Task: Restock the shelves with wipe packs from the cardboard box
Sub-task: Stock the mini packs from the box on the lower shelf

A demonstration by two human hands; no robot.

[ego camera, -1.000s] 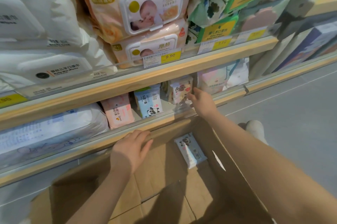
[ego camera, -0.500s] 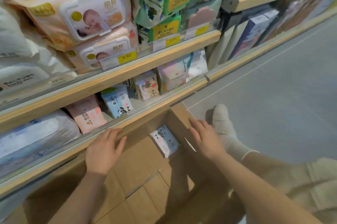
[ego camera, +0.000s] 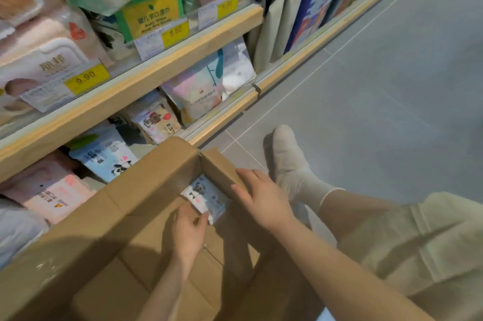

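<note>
An open cardboard box [ego camera: 146, 182] stands on the floor against the bottom shelf [ego camera: 222, 116]. Inside it, at the far right corner, lies one small panda-print wipe pack [ego camera: 206, 196]. My left hand [ego camera: 189, 231] is down in the box and pinches the near end of that pack between thumb and fingers. My right hand [ego camera: 261, 197] rests with straight fingers on the box's right flap. On the bottom shelf stand similar small packs: a blue panda pack [ego camera: 107, 156], a bear pack [ego camera: 156, 122] and a pink pack [ego camera: 49, 195].
The upper shelf [ego camera: 146, 69] carries large wipe packs behind yellow price tags. A pastel bag [ego camera: 206, 88] stands at the bottom shelf's right end. My socked foot [ego camera: 287, 158] and bent leg lie right of the box on the grey tiled floor [ego camera: 379, 85].
My right hand left the bear pack on the shelf and came down onto the box flap. My left hand left the box's far edge, reached in and took hold of the panda pack.
</note>
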